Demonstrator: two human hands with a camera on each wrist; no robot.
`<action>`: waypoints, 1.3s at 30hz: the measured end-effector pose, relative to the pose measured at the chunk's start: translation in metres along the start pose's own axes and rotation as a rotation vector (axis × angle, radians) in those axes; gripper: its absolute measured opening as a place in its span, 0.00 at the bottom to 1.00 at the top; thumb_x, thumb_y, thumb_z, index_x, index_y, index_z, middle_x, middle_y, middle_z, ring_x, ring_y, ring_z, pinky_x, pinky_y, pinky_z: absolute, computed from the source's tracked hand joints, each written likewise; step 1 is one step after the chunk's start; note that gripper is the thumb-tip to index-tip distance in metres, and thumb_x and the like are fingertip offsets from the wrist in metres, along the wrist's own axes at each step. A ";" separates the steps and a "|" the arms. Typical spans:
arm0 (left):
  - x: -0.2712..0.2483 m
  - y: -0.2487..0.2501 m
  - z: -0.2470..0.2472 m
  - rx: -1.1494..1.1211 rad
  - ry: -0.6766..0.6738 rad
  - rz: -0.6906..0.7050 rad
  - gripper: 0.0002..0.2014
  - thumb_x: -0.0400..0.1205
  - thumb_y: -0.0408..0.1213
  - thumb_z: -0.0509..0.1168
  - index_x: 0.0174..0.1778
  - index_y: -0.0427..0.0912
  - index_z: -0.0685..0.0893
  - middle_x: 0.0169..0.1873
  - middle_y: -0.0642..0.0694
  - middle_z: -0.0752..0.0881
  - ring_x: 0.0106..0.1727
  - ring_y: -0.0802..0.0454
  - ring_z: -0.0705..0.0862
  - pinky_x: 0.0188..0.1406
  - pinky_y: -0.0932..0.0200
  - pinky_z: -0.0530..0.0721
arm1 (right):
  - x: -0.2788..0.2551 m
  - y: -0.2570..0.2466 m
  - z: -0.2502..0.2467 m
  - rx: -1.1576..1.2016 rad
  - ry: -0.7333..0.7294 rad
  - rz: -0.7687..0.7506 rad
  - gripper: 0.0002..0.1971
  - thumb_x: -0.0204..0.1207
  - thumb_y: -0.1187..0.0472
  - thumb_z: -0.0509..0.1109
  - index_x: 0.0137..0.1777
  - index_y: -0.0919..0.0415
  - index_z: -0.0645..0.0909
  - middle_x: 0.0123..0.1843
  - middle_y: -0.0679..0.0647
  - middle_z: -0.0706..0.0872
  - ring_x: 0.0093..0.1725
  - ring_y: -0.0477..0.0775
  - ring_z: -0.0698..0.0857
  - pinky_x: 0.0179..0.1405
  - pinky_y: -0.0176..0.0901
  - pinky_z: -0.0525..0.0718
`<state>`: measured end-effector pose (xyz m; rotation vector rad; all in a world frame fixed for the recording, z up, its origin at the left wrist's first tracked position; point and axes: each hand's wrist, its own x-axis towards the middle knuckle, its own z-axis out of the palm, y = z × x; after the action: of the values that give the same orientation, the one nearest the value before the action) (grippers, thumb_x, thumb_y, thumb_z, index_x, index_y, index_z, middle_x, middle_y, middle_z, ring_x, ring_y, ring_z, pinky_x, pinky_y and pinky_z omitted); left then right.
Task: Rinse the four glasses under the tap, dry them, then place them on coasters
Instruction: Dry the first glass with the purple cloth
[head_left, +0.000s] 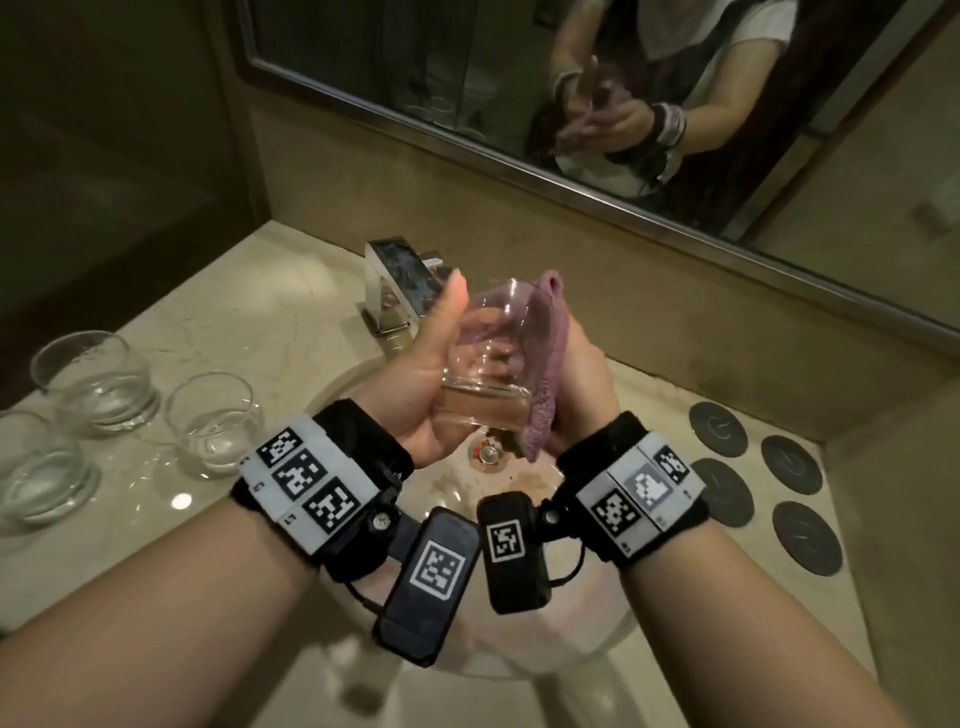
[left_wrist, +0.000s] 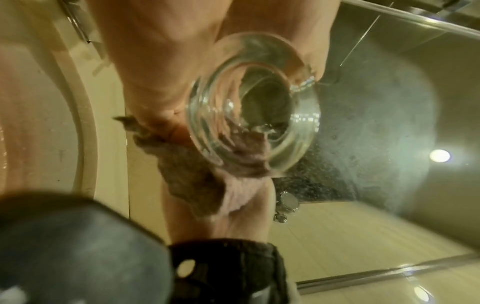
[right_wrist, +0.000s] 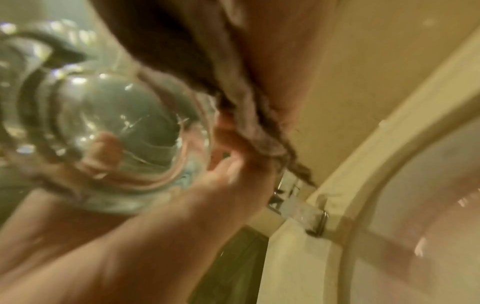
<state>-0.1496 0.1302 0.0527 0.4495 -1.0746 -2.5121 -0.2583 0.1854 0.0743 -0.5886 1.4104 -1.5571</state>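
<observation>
The work stands at drying the first glass, as far as the layout tells. The left hand cups a clear tumbler over the round sink basin, fingers curled round its wall and thumb raised along the rim, the glass tilted with its mouth away from the person. The right hand grips a pinkish-purple cloth against the glass's right side, with a fold of it reaching over the rim; the left wrist view shows cloth bunched by the thick base as well. On the desk to the left, three more tumblers stand upright, close together. They look wet or hold a little water, so I cannot tell whether they have been rinsed; none looks dried. To the right of the basin lie five dark round coasters, all bare, well apart from the held glass. The chrome tap behind the hands shows no stream running. By my reading nothing is finished yet: this glass needs wiping out and setting on a coaster, and the three others remain to be dried and placed.
</observation>
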 end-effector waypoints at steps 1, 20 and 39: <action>0.002 -0.001 -0.001 -0.008 0.027 -0.015 0.41 0.72 0.67 0.58 0.70 0.36 0.74 0.59 0.33 0.78 0.55 0.41 0.80 0.61 0.41 0.77 | 0.000 0.003 0.001 0.023 0.006 0.026 0.24 0.85 0.45 0.53 0.55 0.66 0.80 0.47 0.62 0.88 0.43 0.58 0.89 0.43 0.48 0.89; -0.001 0.002 0.001 -0.091 -0.050 -0.046 0.36 0.74 0.62 0.63 0.69 0.36 0.75 0.60 0.32 0.74 0.51 0.43 0.77 0.49 0.50 0.79 | -0.017 0.021 -0.004 -0.587 0.023 -0.804 0.27 0.87 0.50 0.43 0.78 0.66 0.63 0.78 0.45 0.67 0.79 0.45 0.66 0.77 0.53 0.67; 0.006 0.001 -0.010 -0.229 0.133 -0.122 0.40 0.58 0.59 0.76 0.62 0.41 0.77 0.52 0.36 0.84 0.45 0.40 0.86 0.38 0.46 0.86 | -0.024 0.002 -0.014 -0.245 0.072 -0.745 0.23 0.87 0.59 0.40 0.69 0.77 0.63 0.36 0.61 0.77 0.32 0.55 0.80 0.34 0.40 0.80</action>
<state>-0.1503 0.1209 0.0456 0.6209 -0.7195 -2.6288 -0.2581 0.2137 0.0744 -1.3287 1.5367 -1.9906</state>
